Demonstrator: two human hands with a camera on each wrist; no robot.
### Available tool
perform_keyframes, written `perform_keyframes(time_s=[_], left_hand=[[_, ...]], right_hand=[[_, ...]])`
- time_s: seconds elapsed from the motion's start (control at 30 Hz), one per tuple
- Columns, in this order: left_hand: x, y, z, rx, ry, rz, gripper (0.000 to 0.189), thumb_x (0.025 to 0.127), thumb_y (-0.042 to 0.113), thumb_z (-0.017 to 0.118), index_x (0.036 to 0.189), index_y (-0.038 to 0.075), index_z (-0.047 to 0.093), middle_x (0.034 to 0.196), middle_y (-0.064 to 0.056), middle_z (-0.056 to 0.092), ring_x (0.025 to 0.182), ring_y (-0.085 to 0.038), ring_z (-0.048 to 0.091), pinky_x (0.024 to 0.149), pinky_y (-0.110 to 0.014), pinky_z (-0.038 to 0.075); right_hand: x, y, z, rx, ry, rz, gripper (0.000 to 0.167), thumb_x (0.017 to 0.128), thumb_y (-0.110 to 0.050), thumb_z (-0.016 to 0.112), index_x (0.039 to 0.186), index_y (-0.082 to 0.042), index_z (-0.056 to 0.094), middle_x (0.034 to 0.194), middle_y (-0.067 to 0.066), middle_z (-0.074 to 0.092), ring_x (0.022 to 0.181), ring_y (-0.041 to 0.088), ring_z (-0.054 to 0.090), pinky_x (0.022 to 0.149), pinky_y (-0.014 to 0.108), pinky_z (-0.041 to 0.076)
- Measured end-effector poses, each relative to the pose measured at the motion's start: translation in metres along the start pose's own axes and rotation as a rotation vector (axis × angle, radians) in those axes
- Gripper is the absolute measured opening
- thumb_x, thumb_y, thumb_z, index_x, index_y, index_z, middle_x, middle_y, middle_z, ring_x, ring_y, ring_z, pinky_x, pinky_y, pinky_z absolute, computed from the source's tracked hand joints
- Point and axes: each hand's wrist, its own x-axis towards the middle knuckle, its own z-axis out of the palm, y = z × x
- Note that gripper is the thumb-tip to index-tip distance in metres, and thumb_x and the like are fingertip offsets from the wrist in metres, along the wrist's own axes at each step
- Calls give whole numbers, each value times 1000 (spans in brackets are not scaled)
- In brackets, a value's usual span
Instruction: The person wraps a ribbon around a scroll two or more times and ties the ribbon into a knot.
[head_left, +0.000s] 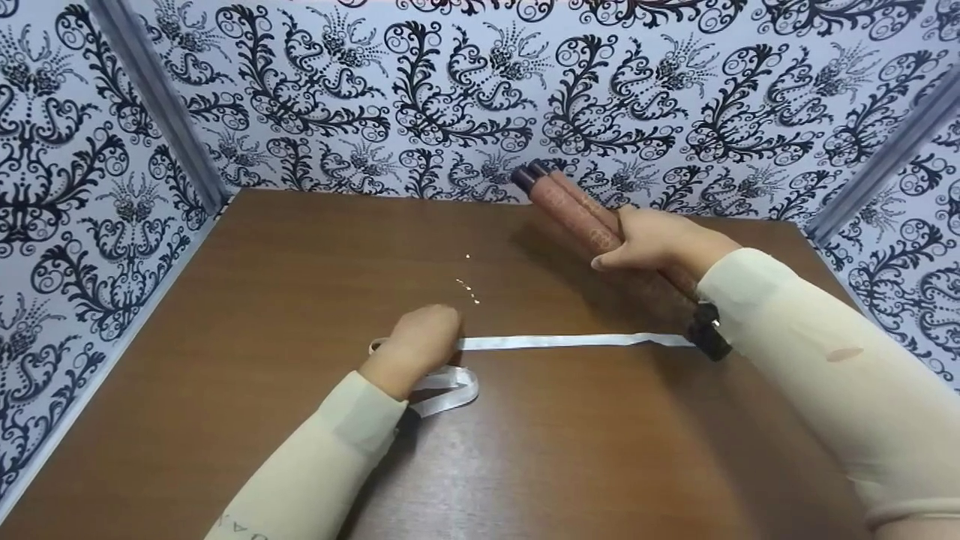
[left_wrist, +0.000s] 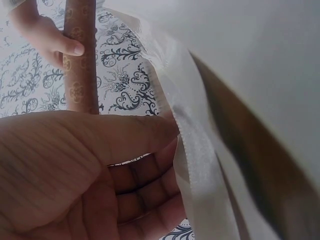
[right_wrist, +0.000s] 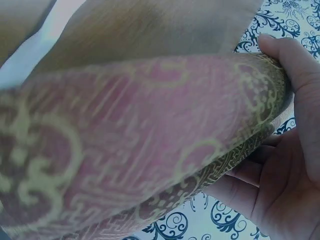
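Note:
A white satin ribbon [head_left: 555, 342] stretches across the brown table. My left hand [head_left: 420, 337] pinches it between thumb and fingers, as the left wrist view shows with the ribbon [left_wrist: 192, 150] close up. A loose loop of it curls beside my left wrist. My right hand [head_left: 652, 236] grips two reddish-brown rolls [head_left: 574, 214] with dark end caps, held side by side and tilted above the table's right half. In the right wrist view, gold scrollwork covers the rolls [right_wrist: 125, 130], with my right thumb over the upper one and the fingers beneath.
Small pale flecks [head_left: 469, 288] lie on the brown table [head_left: 300, 255] beyond my left hand. White panels with black floral scrolls [head_left: 450, 90] wall the table at the back and sides. Grey corner posts [head_left: 161, 97] stand at both back corners.

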Motion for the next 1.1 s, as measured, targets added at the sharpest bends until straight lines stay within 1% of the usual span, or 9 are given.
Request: perform_keyframes(time_s=[0.1, 0.17, 0.23, 0.33, 0.47, 0.67, 0.87, 1.0, 1.1], left_hand=[[-1, -1, 0, 6, -1, 1, 16, 76, -1, 77, 68, 12, 72, 88, -10, 74, 76, -29, 66, 71, -51, 58], [-1, -2, 0, 8, 0, 6, 16, 76, -1, 78, 69, 12, 72, 88, -10, 75, 76, -29, 66, 71, -51, 58], [-2, -2, 1, 5, 3, 8, 15, 77, -1, 77, 69, 11, 72, 88, -11, 75, 76, -29, 66, 71, -52, 58], [-2, -2, 0, 0, 1, 12, 16, 81, -2, 74, 71, 10, 71, 89, -11, 74, 81, -31, 68, 72, -52, 59], [-3, -2, 1, 5, 8, 8, 18, 84, -4, 68, 72, 10, 69, 91, -12, 74, 85, -32, 70, 73, -53, 59], [-4, -3, 3, 0, 40, 13, 17, 80, -2, 71, 70, 10, 68, 87, -13, 73, 81, -34, 70, 72, -54, 59], [-3, -2, 2, -1, 40, 18, 17, 80, -2, 72, 69, 11, 69, 87, -13, 73, 81, -34, 70, 73, -55, 59], [-2, 0, 2, -8, 36, 17, 18, 82, -2, 70, 69, 10, 68, 86, -12, 73, 79, -33, 69, 73, -55, 59], [-2, 1, 1, -13, 35, 23, 19, 82, -3, 69, 68, 10, 67, 85, -12, 73, 76, -31, 67, 72, -54, 58]], right_hand=[[-3, -4, 2, 31, 3, -8, 84, 80, -63, 77, 126, 2, 49, 110, 18, 65, 100, 36, 65, 90, 54, 53], [-4, -7, 3, 35, 6, -16, 88, 81, -63, 77, 129, 5, 48, 112, 21, 65, 103, 38, 65, 93, 56, 53], [-6, -10, 4, 29, 7, -19, 95, 81, -63, 77, 133, 9, 45, 115, 23, 65, 107, 41, 66, 97, 57, 52], [-10, -14, 7, -12, 6, -7, 95, 81, -66, 74, 131, 10, 46, 116, 26, 65, 109, 44, 66, 98, 59, 52], [-15, -21, 11, -19, -8, -2, 85, 82, -67, 72, 122, 5, 51, 112, 24, 66, 103, 43, 68, 92, 59, 54], [-23, -30, 23, 68, -34, 3, 90, 82, -68, 73, 128, 6, 49, 110, 21, 66, 98, 37, 68, 88, 55, 57], [-31, -38, 35, 88, -13, 27, 95, 83, -69, 71, 129, 11, 48, 111, 24, 66, 102, 40, 68, 92, 57, 56], [-36, -44, 44, 113, -1, 66, 106, 81, -74, 68, 133, 16, 45, 112, 26, 65, 103, 41, 68, 93, 56, 55], [-39, -49, 48, 139, -10, 102, 107, 81, -75, 68, 132, 16, 46, 111, 24, 64, 99, 39, 68, 88, 53, 57]])
